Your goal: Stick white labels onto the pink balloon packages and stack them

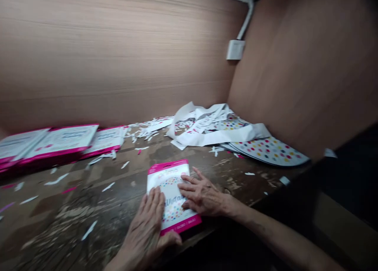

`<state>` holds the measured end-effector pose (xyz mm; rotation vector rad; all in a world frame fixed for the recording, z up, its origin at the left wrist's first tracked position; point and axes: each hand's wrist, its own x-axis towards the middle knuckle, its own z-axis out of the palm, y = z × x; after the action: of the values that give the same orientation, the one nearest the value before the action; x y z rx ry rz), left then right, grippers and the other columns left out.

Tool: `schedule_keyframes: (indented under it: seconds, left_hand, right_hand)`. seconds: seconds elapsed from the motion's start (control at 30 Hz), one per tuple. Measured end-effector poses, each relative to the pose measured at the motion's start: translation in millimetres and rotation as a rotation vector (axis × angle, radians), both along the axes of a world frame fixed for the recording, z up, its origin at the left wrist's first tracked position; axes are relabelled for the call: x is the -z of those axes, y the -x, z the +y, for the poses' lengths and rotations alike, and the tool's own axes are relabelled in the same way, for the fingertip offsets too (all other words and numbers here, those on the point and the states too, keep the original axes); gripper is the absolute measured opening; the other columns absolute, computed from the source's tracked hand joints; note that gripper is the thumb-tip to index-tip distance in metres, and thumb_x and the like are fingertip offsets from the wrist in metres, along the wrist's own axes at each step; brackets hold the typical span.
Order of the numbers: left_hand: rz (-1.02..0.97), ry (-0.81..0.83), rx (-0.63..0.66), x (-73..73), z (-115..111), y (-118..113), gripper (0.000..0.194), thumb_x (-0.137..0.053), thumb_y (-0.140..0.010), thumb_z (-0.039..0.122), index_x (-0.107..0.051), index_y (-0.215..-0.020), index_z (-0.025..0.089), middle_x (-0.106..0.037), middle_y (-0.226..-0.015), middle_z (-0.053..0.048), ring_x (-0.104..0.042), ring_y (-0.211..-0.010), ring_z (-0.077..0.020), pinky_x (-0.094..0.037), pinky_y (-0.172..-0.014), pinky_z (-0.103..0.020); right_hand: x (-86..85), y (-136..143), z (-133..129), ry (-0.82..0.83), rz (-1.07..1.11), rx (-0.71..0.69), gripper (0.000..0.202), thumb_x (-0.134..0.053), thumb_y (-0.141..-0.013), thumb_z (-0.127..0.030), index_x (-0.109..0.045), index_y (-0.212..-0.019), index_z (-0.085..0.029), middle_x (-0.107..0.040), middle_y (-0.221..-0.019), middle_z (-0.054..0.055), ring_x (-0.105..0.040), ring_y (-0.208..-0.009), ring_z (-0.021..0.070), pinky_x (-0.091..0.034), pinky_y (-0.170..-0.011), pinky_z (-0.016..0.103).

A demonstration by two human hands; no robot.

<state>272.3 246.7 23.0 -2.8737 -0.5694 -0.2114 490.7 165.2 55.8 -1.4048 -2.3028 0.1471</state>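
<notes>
A flat white packet (173,184) with pink top and bottom bands and coloured dots lies on the worn brown table near its front edge. My left hand (147,223) rests on the packet's left side, fingers stretched out and side by side, the thumb by the lower pink band. On the right side, my right hand (202,193) lies on the packet with its fingers spread. Neither hand grips anything that I can see.
Stacks of similar pink-edged packets (63,141) lie at the left. Dotted fan-shaped sheets (274,151) and a tangled white strip (218,136) are at the back right. Paper scraps (108,186) litter the table (118,212). Brown panels (118,58) rise behind, with a white box (235,49).
</notes>
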Motion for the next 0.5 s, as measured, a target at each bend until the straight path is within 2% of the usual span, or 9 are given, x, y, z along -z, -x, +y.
schedule_keyframes:
  seconds: [0.1, 0.17, 0.23, 0.3, 0.37, 0.43, 0.5]
  left_hand:
    - [-0.061, -0.175, 0.096, 5.7, 7.3, -0.9, 0.094, -0.044, -0.068, 0.073, -0.049, -0.116, -0.007, -0.038, -0.124, -0.034, -0.041, -0.115, -0.0417, -0.044, -0.087, -0.05]
    - [-0.069, -0.233, 0.125, 5.5, 8.9, -1.2, 0.093, -0.044, -0.067, 0.072, -0.05, -0.114, -0.008, -0.039, -0.123, -0.034, -0.044, -0.113, -0.0413, -0.046, -0.084, -0.049]
    - [-0.07, -0.26, 0.128, 5.2, 9.3, -1.3, 0.093, -0.044, -0.067, 0.071, -0.051, -0.113, -0.009, -0.039, -0.123, -0.034, -0.045, -0.111, -0.0409, -0.047, -0.083, -0.049]
    - [-0.074, -0.271, 0.122, 6.3, 9.6, -1.2, 0.093, -0.044, -0.067, 0.071, -0.052, -0.113, -0.009, -0.04, -0.122, -0.033, -0.046, -0.111, -0.0405, -0.047, -0.083, -0.049]
    - [-0.074, -0.27, 0.111, 8.2, 10.3, -1.1, 0.092, -0.044, -0.066, 0.07, -0.051, -0.113, -0.009, -0.04, -0.123, -0.032, -0.045, -0.112, -0.0398, -0.047, -0.083, -0.049]
    - [-0.076, -0.275, 0.115, 9.8, 11.2, -1.2, 0.092, -0.044, -0.066, 0.069, -0.051, -0.114, -0.009, -0.041, -0.123, -0.032, -0.045, -0.112, -0.0394, -0.047, -0.083, -0.049]
    - [-0.088, -0.29, 0.134, 10.2, 12.3, -1.7, 0.091, -0.045, -0.066, 0.068, -0.051, -0.113, -0.01, -0.042, -0.122, -0.033, -0.048, -0.11, -0.0399, -0.048, -0.081, -0.048]
  right_hand:
    - [-5.9, -17.7, -45.7, -0.173, 0.047, 0.231, 0.027, -0.047, -0.087, -0.023, -0.054, -0.112, -0.019, -0.06, -0.116, 0.006, -0.042, -0.12, 0.0193, -0.011, -0.108, 0.048]
    - [2.7, -46.9, -91.8, -0.296, 0.153, 0.519, 0.033, -0.048, -0.084, -0.016, -0.053, -0.116, -0.021, -0.058, -0.118, 0.006, -0.046, -0.117, 0.0189, -0.019, -0.107, 0.045]
    - [22.8, -88.0, -139.5, -0.414, 0.451, 0.975, 0.029, -0.055, -0.079, -0.021, -0.061, -0.107, -0.022, -0.06, -0.114, 0.006, -0.05, -0.111, 0.0205, -0.03, -0.102, 0.041]
    - [49.7, -130.8, -177.7, -0.448, 0.946, 1.407, 0.027, -0.066, -0.067, -0.031, -0.066, -0.093, -0.021, -0.061, -0.111, 0.005, -0.05, -0.111, 0.0233, -0.031, -0.102, 0.038]
    - [76.4, -164.1, -199.6, -0.391, 1.131, 1.528, 0.031, -0.07, -0.059, -0.038, -0.067, -0.081, -0.017, -0.066, -0.097, 0.009, -0.054, -0.104, 0.0296, -0.039, -0.093, 0.044]
    - [97.6, -182.7, -205.1, -0.348, 1.275, 1.506, 0.035, -0.071, -0.052, -0.041, -0.067, -0.076, -0.016, -0.068, -0.087, 0.008, -0.059, -0.096, 0.0293, -0.046, -0.084, 0.041]
    - [111.3, -189.4, -200.3, -0.341, 1.396, 1.436, 0.036, -0.071, -0.049, -0.042, -0.067, -0.074, -0.017, -0.068, -0.083, 0.006, -0.061, -0.091, 0.0251, -0.048, -0.081, 0.035]
